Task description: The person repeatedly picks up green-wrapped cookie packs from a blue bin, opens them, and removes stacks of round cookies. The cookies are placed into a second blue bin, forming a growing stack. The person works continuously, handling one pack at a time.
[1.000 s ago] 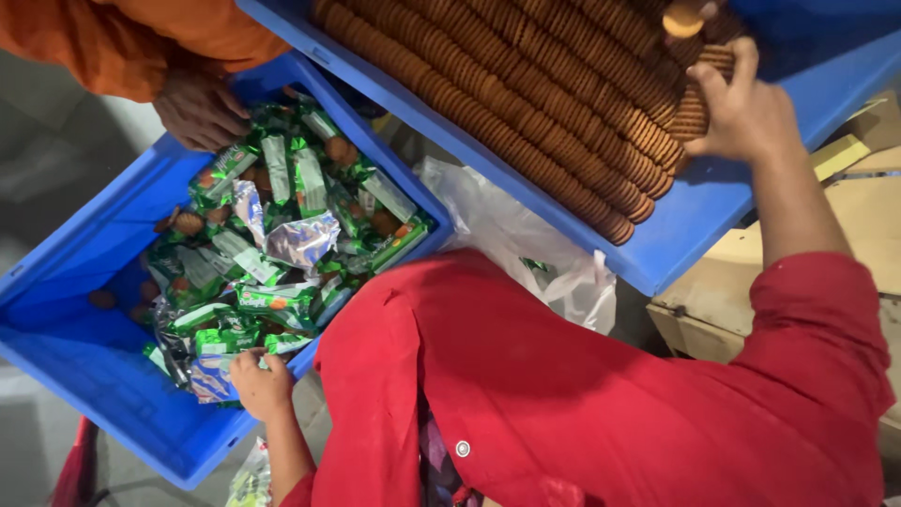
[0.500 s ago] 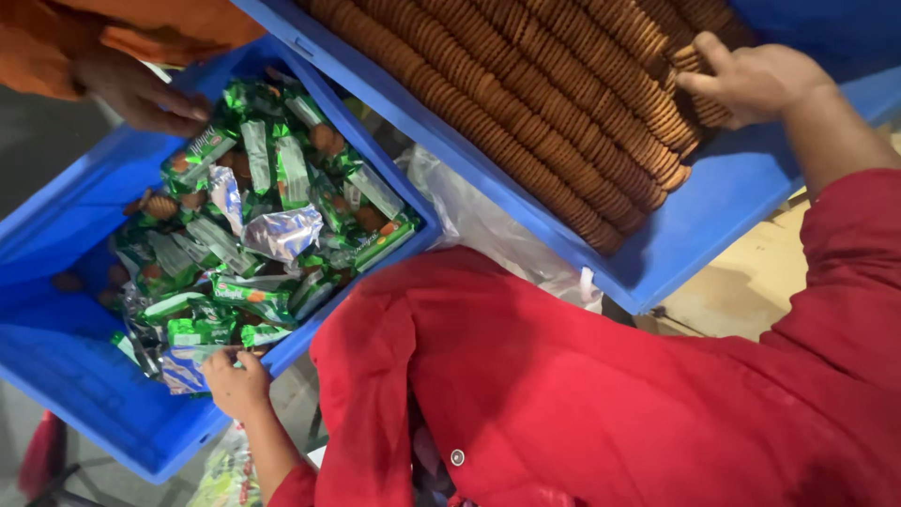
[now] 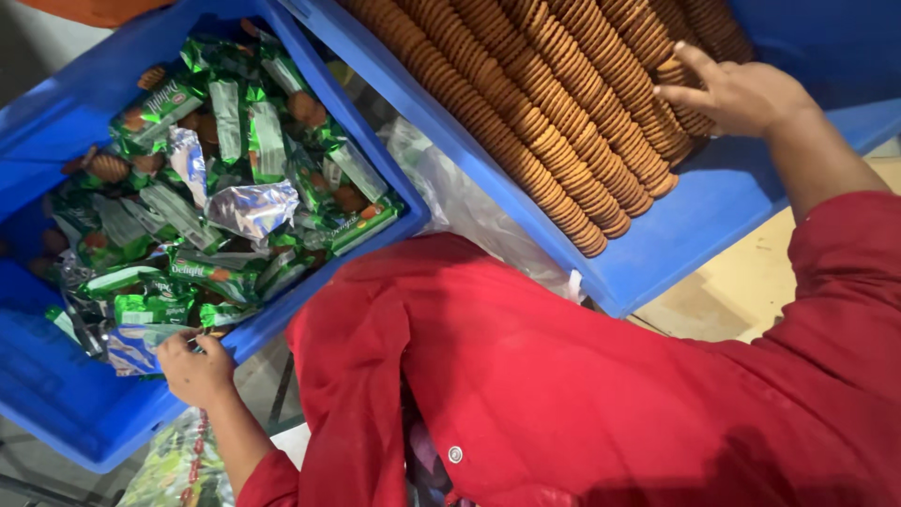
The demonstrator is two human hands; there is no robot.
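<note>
Apparently fingertip grip: right hand on diagonal biscuit rows.

One head-worn camera looked steeply down from close above the person's red garment. It faced two blue crates: the wrapper crate lay left of and beyond the garment, the biscuit crate right of and beyond it. Both crates ran past the frame's edges. No second view existed.
</note>
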